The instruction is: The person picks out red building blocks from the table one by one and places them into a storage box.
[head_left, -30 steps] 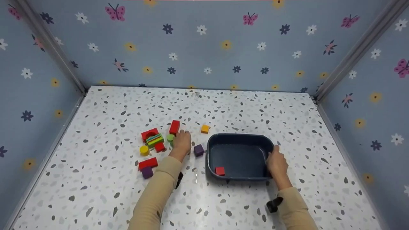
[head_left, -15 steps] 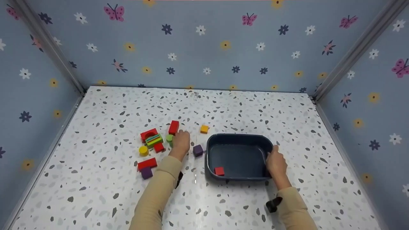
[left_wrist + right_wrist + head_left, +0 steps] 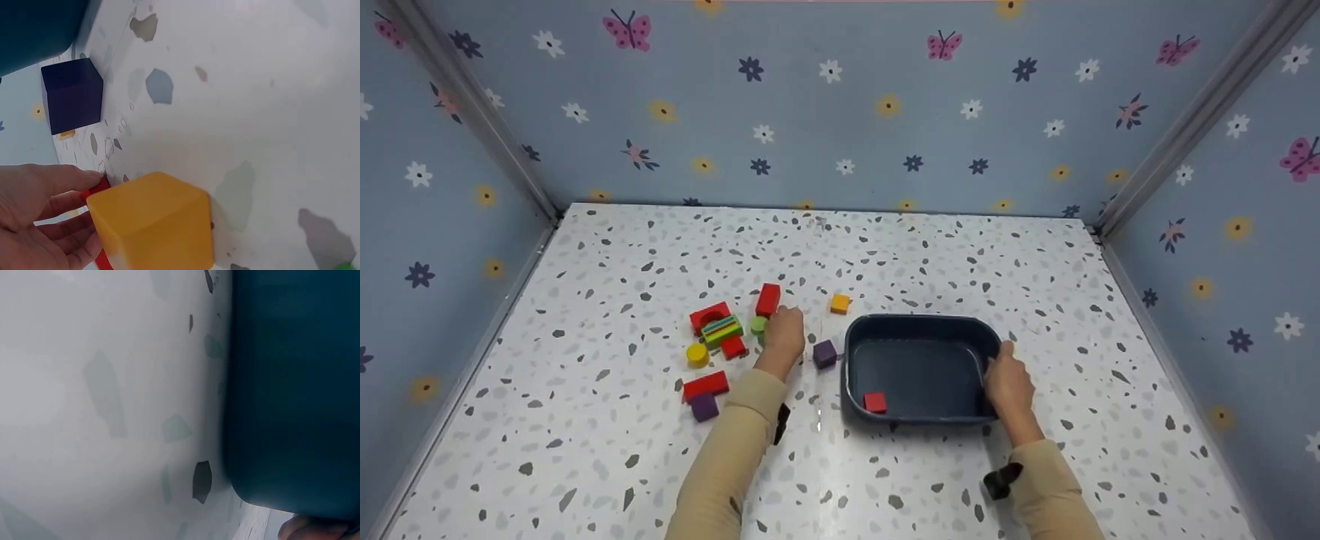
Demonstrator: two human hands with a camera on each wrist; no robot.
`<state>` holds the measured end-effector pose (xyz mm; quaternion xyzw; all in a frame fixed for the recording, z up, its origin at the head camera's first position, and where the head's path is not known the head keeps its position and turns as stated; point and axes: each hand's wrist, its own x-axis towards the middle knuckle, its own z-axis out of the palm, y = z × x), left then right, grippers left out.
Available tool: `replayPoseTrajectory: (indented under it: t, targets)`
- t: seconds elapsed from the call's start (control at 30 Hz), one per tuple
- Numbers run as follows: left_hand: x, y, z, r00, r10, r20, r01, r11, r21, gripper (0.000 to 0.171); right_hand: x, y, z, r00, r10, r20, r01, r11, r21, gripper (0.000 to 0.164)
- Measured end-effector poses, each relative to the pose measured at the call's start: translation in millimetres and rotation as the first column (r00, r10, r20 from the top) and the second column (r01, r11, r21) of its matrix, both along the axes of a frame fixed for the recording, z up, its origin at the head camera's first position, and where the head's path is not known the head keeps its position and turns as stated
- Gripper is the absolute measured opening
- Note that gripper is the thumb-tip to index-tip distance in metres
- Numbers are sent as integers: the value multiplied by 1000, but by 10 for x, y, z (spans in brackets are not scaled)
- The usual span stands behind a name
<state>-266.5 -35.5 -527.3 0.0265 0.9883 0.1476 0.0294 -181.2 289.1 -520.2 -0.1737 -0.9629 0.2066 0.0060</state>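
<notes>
Action on the left of the bench (image 3: 585, 450), where the left hand (image 3: 784, 334) is curled and, by the left wrist view, looks to be gripping a red piece (image 3: 100, 186). Much of that piece hides behind an orange block (image 3: 152, 219), so no calling its long axis from here. Over to the right sits the dark blue tub (image 3: 915, 360), lengthwise left to right, a red cube (image 3: 874, 403) in its near-left corner. And a purple cube (image 3: 825, 354) stands right in the lane, between the left hand and the tub's left wall! Across at the tub's right end, the right hand (image 3: 1010, 382) has the rim in its grip, well apart from the red piece. Just beyond the left hand, a red block (image 3: 768, 299) points away from the person; whether that's the gripped piece, I can't tell.
</notes>
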Motion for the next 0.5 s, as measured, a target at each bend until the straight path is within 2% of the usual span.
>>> replayPoseTrajectory:
  t: [0.23, 0.4, 0.5]
  targets:
    - [37, 16, 46, 1000, 29, -5, -29, 999, 20, 16, 0, -2, -15, 1000, -3, -9, 3, 1000, -2, 20]
    - [88, 41, 138, 999, 47, 23, -49, 997, 64, 25, -2, -1, -9, 1000, -1, 1, 1, 1000, -9, 23]
    - [126, 65, 193, 999, 47, 15, -48, 995, 85, 17, -1, 0, 0, 1000, -1, 1, 1, 1000, -8, 23]
